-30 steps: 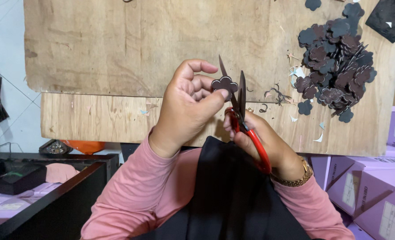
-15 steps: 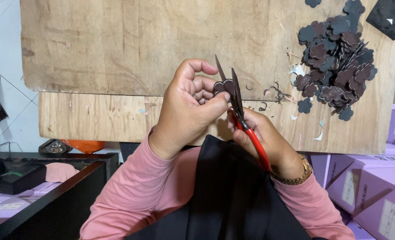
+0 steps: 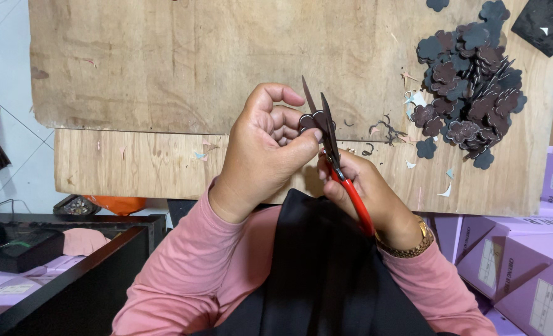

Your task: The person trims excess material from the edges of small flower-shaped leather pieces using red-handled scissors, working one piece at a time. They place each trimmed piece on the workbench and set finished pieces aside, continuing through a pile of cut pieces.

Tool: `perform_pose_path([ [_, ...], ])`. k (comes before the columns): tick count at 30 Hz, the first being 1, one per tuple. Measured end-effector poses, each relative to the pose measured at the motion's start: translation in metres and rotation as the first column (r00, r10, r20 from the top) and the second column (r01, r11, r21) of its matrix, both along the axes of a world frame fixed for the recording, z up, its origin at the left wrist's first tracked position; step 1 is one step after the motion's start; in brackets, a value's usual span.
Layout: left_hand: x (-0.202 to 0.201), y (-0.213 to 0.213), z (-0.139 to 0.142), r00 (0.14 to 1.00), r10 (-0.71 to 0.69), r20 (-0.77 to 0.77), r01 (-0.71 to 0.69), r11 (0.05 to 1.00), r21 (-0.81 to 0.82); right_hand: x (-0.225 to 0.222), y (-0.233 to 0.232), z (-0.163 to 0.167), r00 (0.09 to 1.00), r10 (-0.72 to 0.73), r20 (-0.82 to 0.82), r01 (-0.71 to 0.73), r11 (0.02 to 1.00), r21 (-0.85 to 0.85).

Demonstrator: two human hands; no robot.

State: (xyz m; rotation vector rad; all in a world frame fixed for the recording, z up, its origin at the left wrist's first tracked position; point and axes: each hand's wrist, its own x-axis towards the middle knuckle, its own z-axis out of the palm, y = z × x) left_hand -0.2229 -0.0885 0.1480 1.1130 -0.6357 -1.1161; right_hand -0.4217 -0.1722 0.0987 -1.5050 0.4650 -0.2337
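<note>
The left hand [image 3: 261,155] pinches a small dark flower cutout [image 3: 314,120]; the right hand [image 3: 360,186] grips red-handled scissors [image 3: 332,146], blades parted around it. Trimming seems underway. The next snip likely calls for turning the cutout between the fingers.

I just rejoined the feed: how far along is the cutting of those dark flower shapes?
Done: a big pile of cut flower shapes lies at the wooden board's right end, with trimmings beside it. In hand: the left hand pinches one flower piece between the blades of the red-handled scissors, gripped by the right hand. Left: no waiting stock is clearly identifiable.
</note>
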Motion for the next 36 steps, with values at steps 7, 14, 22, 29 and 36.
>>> perform_pose_path([
  [7,0.002,-0.005,-0.004,0.992,0.047,-0.12,-0.062,0.991,-0.118,-0.003,-0.006,-0.001,0.999,0.011,0.034,-0.012,0.999,0.039],
  [14,0.045,-0.003,-0.026,0.947,0.301,-0.111,-0.299,0.954,0.031,-0.011,-0.021,-0.023,0.981,-0.173,0.092,0.177,0.983,-0.043],
  [22,0.071,0.013,-0.048,0.913,0.405,-0.045,-0.405,0.914,0.006,-0.016,-0.029,-0.07,0.891,-0.405,0.205,0.346,0.898,0.272],
  [29,0.078,0.012,-0.054,0.93,0.364,-0.055,-0.363,0.931,0.027,-0.024,-0.039,-0.098,0.871,-0.43,0.237,0.314,0.859,0.405],
  [36,0.074,0.011,-0.054,0.942,0.336,-0.02,-0.336,0.942,0.031,-0.031,-0.046,-0.111,0.873,-0.413,0.258,0.298,0.872,0.389],
])
